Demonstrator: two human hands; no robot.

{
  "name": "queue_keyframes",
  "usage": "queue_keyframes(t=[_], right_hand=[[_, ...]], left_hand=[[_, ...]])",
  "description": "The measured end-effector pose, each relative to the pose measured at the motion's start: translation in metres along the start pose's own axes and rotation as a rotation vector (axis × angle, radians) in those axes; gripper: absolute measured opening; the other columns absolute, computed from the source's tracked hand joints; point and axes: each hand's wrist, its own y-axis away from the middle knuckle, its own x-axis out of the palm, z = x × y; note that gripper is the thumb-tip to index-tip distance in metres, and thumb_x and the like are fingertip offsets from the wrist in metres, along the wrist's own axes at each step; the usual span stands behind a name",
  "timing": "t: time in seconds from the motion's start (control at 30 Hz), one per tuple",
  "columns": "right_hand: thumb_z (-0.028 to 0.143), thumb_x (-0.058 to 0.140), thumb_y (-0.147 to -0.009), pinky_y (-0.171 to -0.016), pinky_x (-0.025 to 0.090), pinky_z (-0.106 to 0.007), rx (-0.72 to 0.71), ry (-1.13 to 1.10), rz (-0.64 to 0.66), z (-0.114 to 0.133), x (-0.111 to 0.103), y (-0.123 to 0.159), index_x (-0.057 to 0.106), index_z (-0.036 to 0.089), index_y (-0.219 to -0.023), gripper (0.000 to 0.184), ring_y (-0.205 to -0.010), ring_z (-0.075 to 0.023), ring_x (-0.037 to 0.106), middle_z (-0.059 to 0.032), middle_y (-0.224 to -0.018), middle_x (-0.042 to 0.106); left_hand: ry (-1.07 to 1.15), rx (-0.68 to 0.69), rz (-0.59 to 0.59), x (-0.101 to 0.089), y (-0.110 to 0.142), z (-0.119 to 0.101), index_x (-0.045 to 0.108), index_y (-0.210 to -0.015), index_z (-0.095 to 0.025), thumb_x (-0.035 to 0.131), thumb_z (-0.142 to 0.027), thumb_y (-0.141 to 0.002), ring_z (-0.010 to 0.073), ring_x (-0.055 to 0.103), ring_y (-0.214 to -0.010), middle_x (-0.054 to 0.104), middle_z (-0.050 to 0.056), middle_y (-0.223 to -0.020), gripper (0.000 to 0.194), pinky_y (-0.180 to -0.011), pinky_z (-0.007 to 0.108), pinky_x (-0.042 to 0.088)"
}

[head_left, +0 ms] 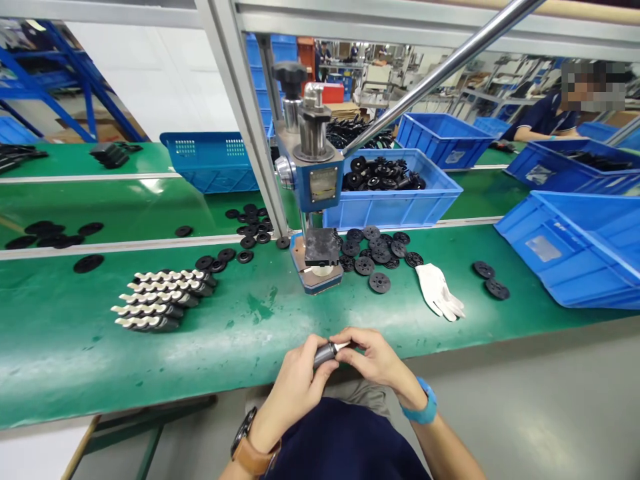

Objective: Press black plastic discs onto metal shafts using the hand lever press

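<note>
Just over the near edge of the green bench, my left hand (303, 373) is closed around a dark grey cylindrical part (324, 355). From the part's right end a small white tip (341, 346) sticks out, and my right hand (371, 358) pinches it between thumb and fingers. Beyond my hands stands a blue hand press (320, 183), with a black block (322, 247) on its base. Rows of similar dark parts with wavy white tops (163, 300) stand on the left. Black discs (380, 283) lie right of the press.
A white glove (439, 293) lies right of the discs. Behind the press is a blue bin (390, 207) of black parts; another blue bin (580, 247) tilts at the right. A metal post (250, 120) rises left of the press. A person (550, 113) sits across the bench.
</note>
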Motion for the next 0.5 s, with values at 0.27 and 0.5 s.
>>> queue_keyframes(t=[0.27,0.5], right_hand=[[0.044,0.059,-0.099,-0.082,0.060,-0.037,0.096,0.332,-0.369,-0.027,-0.043,-0.026,0.070,0.018,-0.126,0.039,-0.087,-0.0228,0.073,-0.0088,-0.098,0.079],[0.044,0.073,-0.081,-0.110,0.035,-0.067,0.199,0.538,-0.590,-0.066,-0.082,-0.049,0.069,0.017,-0.096,0.031,-0.122,-0.0440,0.050,-0.0237,-0.118,0.067]], left_hand=[[0.866,-0.362,-0.114,0.014,-0.009,-0.007,0.061,-0.130,-0.014,0.069,-0.055,-0.091,0.0168,0.063,-0.061,0.070,0.003,-0.072,0.057,-0.058,0.027,0.045],[1.339,-0.575,-0.102,0.017,-0.002,-0.012,0.065,-0.106,-0.015,0.085,-0.050,-0.079,0.0144,0.065,-0.060,0.075,0.007,-0.077,0.048,-0.054,0.023,0.045]])
